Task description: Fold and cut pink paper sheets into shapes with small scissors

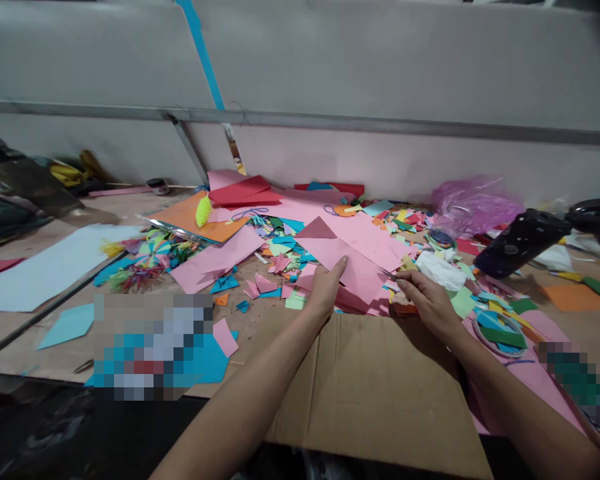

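My left hand [327, 287] is closed on a folded pink paper sheet [351, 265], thumb on top and the other fingers hidden beneath. A darker pink triangle [317, 229] shows at the sheet's upper left corner. At the right edge of the paper, my right hand [420, 293] pinches a thin dark tool [389, 274] whose tip meets the sheet; its exact kind is too small to tell. Below both hands lies a brown cardboard sheet [370, 380], reaching over the table's front edge. Colourful paper scraps [280, 250] surround the hands.
Red paper [245, 192] and an orange sheet [195, 217] lie at the back left. A purple plastic bag [473, 200], a dark bottle [523, 243] and a tape roll [500, 333] are on the right. White paper [45, 267] covers the left side. A grey panel [380, 67] rises behind.
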Available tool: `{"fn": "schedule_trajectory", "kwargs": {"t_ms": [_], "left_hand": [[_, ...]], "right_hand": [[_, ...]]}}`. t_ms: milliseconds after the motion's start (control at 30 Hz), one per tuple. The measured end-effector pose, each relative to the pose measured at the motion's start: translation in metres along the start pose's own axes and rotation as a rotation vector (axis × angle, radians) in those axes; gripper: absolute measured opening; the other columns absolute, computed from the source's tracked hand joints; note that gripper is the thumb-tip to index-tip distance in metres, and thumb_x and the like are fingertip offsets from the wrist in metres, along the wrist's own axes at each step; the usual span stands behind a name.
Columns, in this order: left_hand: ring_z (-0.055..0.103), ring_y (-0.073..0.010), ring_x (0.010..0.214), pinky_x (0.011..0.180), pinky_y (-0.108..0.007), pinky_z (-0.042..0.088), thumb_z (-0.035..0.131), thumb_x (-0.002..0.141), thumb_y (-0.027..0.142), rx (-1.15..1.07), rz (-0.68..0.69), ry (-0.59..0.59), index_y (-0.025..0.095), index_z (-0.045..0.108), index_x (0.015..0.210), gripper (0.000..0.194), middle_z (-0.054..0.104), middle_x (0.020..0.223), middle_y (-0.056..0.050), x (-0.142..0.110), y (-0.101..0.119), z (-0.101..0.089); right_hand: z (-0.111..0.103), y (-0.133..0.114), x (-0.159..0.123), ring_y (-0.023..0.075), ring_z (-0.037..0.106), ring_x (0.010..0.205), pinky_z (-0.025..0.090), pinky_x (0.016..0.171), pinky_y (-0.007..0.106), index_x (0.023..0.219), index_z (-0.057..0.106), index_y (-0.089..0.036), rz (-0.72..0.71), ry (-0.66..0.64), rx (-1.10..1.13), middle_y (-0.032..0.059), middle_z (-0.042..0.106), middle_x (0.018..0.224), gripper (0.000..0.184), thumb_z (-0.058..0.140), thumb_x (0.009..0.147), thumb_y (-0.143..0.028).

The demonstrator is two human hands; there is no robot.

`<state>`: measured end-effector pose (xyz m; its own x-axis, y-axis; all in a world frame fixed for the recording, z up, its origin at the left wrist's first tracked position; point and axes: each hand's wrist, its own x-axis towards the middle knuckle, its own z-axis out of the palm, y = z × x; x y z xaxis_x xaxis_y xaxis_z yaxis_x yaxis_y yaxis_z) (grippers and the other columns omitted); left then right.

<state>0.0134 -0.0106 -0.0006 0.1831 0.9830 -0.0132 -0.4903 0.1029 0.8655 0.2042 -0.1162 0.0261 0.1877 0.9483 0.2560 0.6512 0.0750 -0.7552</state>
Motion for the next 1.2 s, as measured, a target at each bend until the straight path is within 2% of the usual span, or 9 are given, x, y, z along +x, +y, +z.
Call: {"fn": "schedule_trajectory", "kwargs": {"t_ms": [267,467,800,1200], "left_hand": [[0.068,-0.0276,0.104,0.094,-0.04,0.051,0.081,0.068,0.042,0.049,-0.01,-0.018,0.011,0.072,0.098,0.044,0.073,0.112,-0.015,-0.0029,0.0055,0.0022],[0.069,-0.0275,0.094,0.086,-0.038,0.053,0.082,0.066,0.043,0.106,-0.028,-0.016,0.01,0.072,0.089,0.042,0.075,0.1,-0.015,-0.0058,0.0093,0.0028],[0.067,-0.0286,0.105,0.094,-0.04,0.052,0.084,0.065,0.04,0.046,-0.022,-0.074,0.011,0.072,0.101,0.048,0.072,0.114,-0.016,-0.0074,0.0081,0.0049],[0.068,-0.0288,0.099,0.089,-0.04,0.053,0.085,0.063,0.041,0.083,-0.02,-0.074,0.01,0.072,0.1,0.05,0.073,0.11,-0.017,-0.0068,0.0059,0.0038]], "right_hand": [[0.0002,-0.0021,-0.0002,0.0176,0.056,0.067,0.041,0.061,0.027,0.096,0.068,-0.022,0.0,0.035,-0.015,0.0023,0.064,0.077,0.033,0.051,0.093,-0.049],[0.0004,-0.0016,-0.0003,0.0177,0.056,0.067,0.041,0.06,0.027,0.098,0.068,-0.022,0.005,0.026,-0.008,0.0022,0.064,0.077,0.033,0.05,0.094,-0.05],[-0.0001,-0.0044,-0.0007,0.0173,0.055,0.067,0.04,0.061,0.027,0.095,0.067,-0.022,-0.005,0.03,-0.005,0.0018,0.063,0.077,0.031,0.051,0.094,-0.049],[0.0,-0.0082,-0.001,0.0169,0.052,0.065,0.038,0.06,0.027,0.09,0.066,-0.021,-0.002,0.062,-0.001,0.0006,0.059,0.071,0.029,0.051,0.093,-0.046]]}}
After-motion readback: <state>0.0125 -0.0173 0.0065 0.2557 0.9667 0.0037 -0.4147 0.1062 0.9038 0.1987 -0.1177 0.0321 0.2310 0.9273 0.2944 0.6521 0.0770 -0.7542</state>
